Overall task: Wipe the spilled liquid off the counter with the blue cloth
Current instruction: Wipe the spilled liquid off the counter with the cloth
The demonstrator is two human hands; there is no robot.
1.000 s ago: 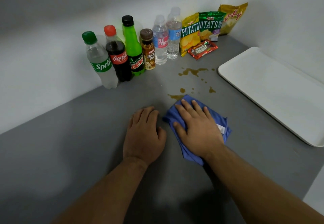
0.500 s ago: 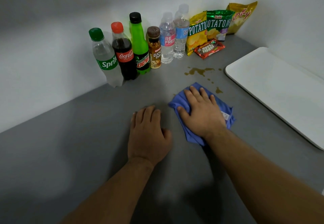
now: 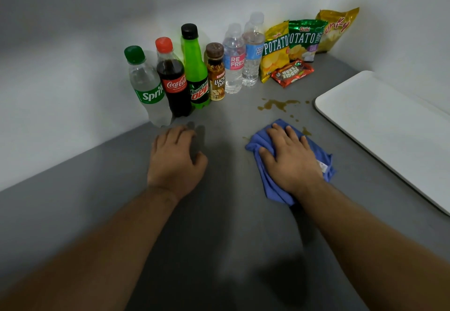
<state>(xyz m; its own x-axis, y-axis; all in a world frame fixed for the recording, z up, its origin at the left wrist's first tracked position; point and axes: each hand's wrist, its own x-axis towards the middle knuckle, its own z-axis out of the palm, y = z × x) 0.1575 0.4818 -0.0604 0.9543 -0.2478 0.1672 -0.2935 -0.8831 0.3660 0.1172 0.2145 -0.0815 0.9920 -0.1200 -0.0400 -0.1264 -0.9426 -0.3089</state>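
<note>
Plain staged corner, pantry-like: grey counter (image 3: pixel 219 225) meets bare white walls (image 3: pixel 60 79). Beyond the hands, a row of drink bottles (image 3: pixel 194 67) and snack bags (image 3: pixel 299 40); a white tray (image 3: pixel 389 128) right of them.

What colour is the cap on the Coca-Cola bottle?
Red. The Coca-Cola bottle shows clearly in the head view.

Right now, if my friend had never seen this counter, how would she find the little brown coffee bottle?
Start at the row of bottles standing against the wall at the back of the grey counter. Count from the Sprite bottle past the Coca-Cola bottle and the Mountain Dew bottle; the coffee bottle is fourth. It is the shortest, with a brown cap.
</note>
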